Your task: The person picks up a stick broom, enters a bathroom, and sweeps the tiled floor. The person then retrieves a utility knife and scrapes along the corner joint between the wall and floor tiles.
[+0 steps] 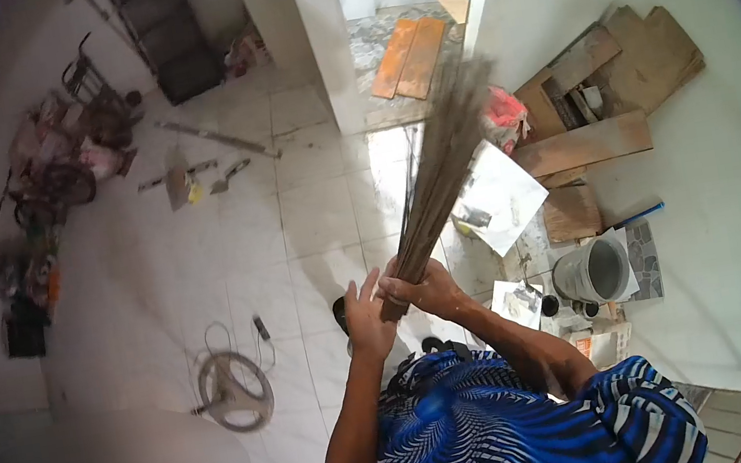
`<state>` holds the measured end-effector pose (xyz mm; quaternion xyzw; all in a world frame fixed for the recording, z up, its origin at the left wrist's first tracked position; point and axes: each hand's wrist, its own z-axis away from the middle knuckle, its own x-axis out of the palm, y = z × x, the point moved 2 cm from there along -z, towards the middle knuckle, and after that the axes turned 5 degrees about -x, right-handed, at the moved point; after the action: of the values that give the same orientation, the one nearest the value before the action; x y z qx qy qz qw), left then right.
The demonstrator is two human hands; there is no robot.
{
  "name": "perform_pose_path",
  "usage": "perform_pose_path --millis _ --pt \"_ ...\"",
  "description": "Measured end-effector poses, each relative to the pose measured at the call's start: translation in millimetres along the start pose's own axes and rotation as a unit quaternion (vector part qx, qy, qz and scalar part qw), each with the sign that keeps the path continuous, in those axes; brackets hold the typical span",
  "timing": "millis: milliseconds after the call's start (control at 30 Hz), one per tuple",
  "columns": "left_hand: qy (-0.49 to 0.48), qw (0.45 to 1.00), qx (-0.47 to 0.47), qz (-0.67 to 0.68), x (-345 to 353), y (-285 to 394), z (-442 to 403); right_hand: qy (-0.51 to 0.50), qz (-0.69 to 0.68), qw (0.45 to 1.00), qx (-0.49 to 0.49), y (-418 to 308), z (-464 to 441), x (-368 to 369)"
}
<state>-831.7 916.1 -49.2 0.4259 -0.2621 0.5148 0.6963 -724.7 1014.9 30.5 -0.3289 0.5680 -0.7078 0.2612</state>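
Observation:
A stick broom [441, 177], a bundle of thin brown sticks, slants up and to the right in front of me, its loose tips fanned out and blurred. My right hand [433, 291] is wrapped around its lower end. Against the butt of the bundle rests my left hand [369, 317], fingers stretched out and apart, the palm seeming to touch the stick ends. Part of the butt is hidden between both hands.
On the right stand a grey bucket [567, 280], wooden boards [584, 141] and a white sheet [506, 198]. A wheel-like ring [235, 392] with a cord lies left on the tiles. Trowels [231, 174] and a long bar [215, 138] lie farther off. Orange planks [409, 59] are beyond the doorway.

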Motion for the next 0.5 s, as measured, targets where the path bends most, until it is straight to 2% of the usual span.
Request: perform_pose_path --millis 33,133,200,267,333,400,433,500 --pt "0.031 0.999 -0.026 -0.033 -12 11 -15 0.007 -0.042 0.995 0.094 0 -17 -6" --pt "0.083 0.990 -0.088 -0.079 -33 61 -51 0.108 0.171 0.971 0.131 49 -80 -54" --pt "0.093 0.979 -0.121 -0.133 -70 97 -72 0.162 0.349 0.920 0.077 88 -103 -94" --pt "0.122 0.963 -0.123 -0.204 -100 140 -83 0.234 0.431 0.860 0.138 122 -96 -122" --pt "0.143 0.946 -0.129 -0.262 -137 191 -103 0.186 0.431 0.814 0.342 148 -73 -141" --pt "0.154 0.930 -0.134 -0.306 -178 241 -124 0.294 0.341 0.817 0.359 225 -15 -156" --pt "0.201 0.917 -0.141 -0.314 -196 263 -138 0.285 0.270 0.808 0.440 229 6 -150" --pt "0.272 0.886 -0.148 -0.344 -222 303 -163 0.382 0.209 0.809 0.394 281 75 -136"
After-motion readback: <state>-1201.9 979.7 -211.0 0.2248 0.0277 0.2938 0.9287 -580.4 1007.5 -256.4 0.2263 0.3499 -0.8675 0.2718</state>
